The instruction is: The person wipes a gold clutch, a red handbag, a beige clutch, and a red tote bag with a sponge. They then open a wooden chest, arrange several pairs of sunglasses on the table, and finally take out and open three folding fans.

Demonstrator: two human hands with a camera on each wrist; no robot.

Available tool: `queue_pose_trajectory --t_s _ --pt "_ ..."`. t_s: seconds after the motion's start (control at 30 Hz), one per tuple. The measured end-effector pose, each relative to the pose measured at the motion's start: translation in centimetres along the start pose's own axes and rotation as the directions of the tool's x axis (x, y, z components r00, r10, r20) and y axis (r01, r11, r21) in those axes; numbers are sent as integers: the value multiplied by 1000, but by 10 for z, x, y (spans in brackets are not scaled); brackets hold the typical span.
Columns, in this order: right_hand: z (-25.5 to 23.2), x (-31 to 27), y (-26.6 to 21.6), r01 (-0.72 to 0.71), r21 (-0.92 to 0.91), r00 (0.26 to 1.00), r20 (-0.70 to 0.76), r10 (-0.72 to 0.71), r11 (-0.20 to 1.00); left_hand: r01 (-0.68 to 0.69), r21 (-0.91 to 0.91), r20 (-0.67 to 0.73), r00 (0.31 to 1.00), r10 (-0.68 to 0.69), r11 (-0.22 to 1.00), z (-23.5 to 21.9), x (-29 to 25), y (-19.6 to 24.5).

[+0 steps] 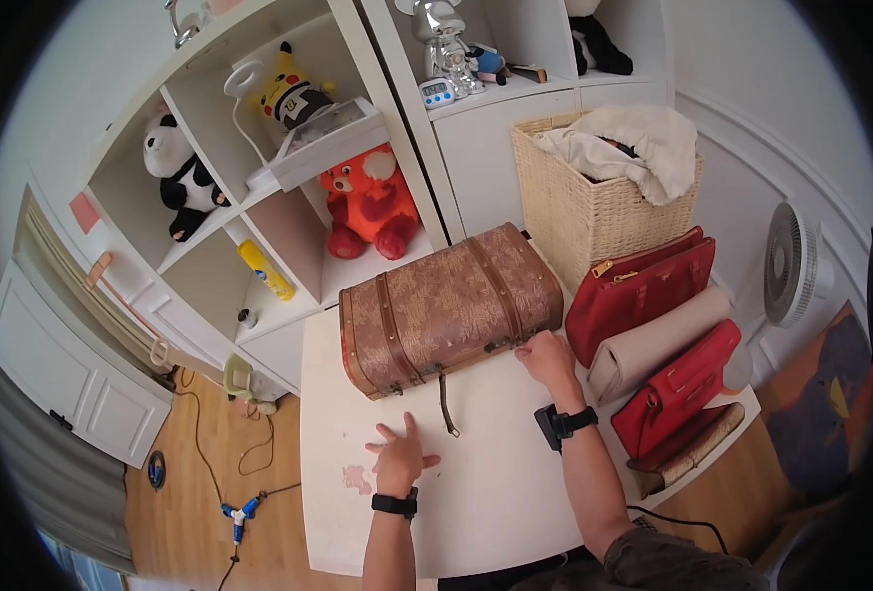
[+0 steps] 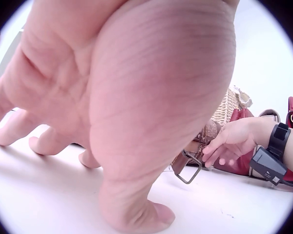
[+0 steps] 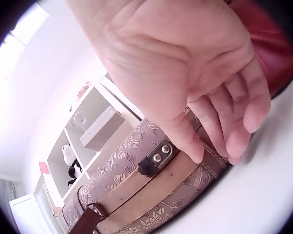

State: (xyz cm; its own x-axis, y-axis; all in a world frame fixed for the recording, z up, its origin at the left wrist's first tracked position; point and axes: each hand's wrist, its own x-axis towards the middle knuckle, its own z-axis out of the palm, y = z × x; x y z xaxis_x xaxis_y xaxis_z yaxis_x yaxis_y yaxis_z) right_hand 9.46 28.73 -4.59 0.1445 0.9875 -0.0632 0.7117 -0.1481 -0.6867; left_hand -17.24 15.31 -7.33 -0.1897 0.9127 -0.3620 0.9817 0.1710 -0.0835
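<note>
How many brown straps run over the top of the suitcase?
2. In the head view, one strap crosses the suitcase near its left end; the other strap crosses toward its right end.

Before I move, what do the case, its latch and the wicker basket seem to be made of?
The case looks like faux leather or coated fabric, softly glossy, with a floral pattern; real leather can't be ruled out. The latch appears to be dark metal, with two shiny rivet heads. The basket seems matte straw or rattan, judging by its weave, though paper cord is possible.
</note>
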Motion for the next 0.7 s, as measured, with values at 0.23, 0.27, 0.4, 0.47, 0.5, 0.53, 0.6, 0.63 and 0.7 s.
queue_pose_trajectory --t_s 0.23,0.27,0.4,0.47,0.5,0.53,0.6,0.63,0.7 --pt "11 -5 -11 18 372 875 443 -195 928 73 -137 60 996 -65 988 -4 0 3" --pt "16 -11 -18 21 435 821 506 -263 900 75 -140 55 996 -68 987 -2 2 3" --pt "45 -17 -34 -64 535 674 645 -359 842 56 -133 55 997 -49 990 5 7 0" --pt "52 -20 -39 -61 550 683 632 -366 833 52 -122 43 998 -47 991 12 12 -2" --pt "55 -21 -41 -61 563 693 618 -370 824 38 -111 30 999 -34 993 18 16 -4" --pt "55 -25 -45 -55 561 691 619 -374 826 23 -103 18 1000 -21 994 17 15 -3" --pt "55 -32 -49 -37 597 679 604 -418 802 30 -105 4 1000 -30 994 16 14 -2" --pt "57 -34 -49 -34 592 678 606 -416 805 35 -102 -3 999 -35 994 16 12 -1" --pt "66 -37 -51 -33 612 633 625 -458 790 11 -64 -38 999 -14 998 27 19 -3"
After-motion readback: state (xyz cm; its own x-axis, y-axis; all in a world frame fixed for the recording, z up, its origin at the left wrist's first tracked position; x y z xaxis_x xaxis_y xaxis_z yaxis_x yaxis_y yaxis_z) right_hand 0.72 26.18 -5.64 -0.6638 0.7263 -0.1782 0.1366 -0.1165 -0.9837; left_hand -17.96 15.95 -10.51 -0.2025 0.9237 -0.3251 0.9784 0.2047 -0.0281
